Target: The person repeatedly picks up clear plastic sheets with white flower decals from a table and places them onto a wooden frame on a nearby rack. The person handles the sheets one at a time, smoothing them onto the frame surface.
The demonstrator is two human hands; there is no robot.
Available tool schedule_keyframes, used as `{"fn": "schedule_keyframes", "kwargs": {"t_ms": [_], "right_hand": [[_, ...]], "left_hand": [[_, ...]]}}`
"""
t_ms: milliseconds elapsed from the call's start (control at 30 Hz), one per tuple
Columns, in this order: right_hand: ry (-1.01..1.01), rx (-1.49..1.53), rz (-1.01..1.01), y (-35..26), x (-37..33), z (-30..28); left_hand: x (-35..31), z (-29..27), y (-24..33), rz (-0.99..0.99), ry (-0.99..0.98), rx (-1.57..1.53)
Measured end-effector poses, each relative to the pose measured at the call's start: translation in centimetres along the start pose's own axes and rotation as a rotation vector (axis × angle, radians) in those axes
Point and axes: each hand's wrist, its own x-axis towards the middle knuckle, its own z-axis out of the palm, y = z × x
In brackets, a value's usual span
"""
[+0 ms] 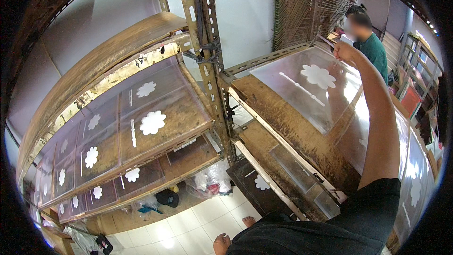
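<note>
As it reaches out, the right hand (pixel 343 50) grips the clear sheet's (pixel 302 89) far edge.

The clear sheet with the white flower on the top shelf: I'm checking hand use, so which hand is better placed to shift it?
Right. The right hand is stretched out at the clear sheet's far edge; the left hand is out of view.

White tiled floor (pixel 188 226), wooden shelving (pixel 118 61).
</note>
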Motion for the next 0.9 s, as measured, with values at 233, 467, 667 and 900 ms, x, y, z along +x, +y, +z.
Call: {"fn": "schedule_keyframes", "kwargs": {"t_ms": [233, 467, 667, 900], "right_hand": [[-0.045, -0.272, -0.215, -1.7, -0.6, -0.6], [0.052, -0.629, -0.342, -5.0, 0.2, -1.3], [0.019, -0.418, -0.5, -21.0, 0.9, -5.3], [-0.019, -0.234, -1.114, -43.7, -12.9, -7.0]], "left_hand": [[0.0, 1.4, -2.4, 0.03, 0.033, -0.022], [-2.6, 0.5, -1.0, 0.081, 0.042, 0.053], [-4.7, -0.3, 0.7, 0.087, 0.143, -0.078], [-9.2, -1.4, -0.3, 0.293, 0.458, -0.03]]}}
